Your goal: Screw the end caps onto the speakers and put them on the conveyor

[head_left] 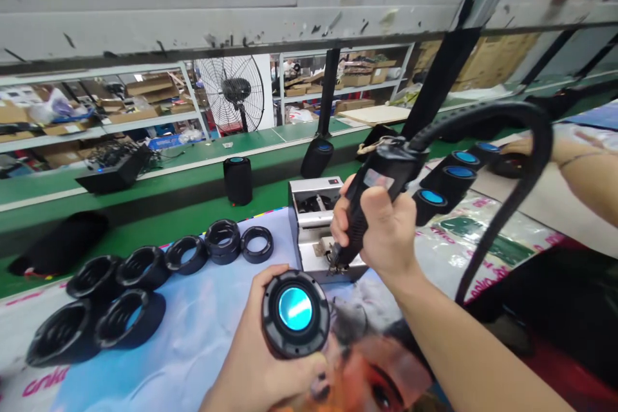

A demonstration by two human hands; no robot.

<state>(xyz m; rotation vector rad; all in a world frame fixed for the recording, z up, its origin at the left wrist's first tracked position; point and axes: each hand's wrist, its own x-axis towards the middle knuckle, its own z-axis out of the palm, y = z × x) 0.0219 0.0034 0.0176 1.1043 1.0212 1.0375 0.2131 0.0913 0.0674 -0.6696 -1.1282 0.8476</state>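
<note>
Hands: both closed, each on its own thing, close together.
Left hand (248, 360): wrapped around a black round speaker part (295, 313), its cyan face turned up toward the camera.
Right hand (383, 232): fisted around a black electric screwdriver (381, 181); a thick cable (506, 206) arches off to the right.
Screwdriver axis: tilted, with the handle up and right and the tip down and left.
Tip: at the small metal box (309, 215); whether it touches cannot be told.
Key relation: the round speaker part sits just below and left of the tip, nearer the wearer, and the right hand is above and to its right.
Left of the hands: black rings (120, 296) lie grouped on a printed sheet (193, 335).
Right of the hands: a row of blue-topped speakers (449, 181) lies tilted, with another person's arm (579, 170) beyond it.
</note>
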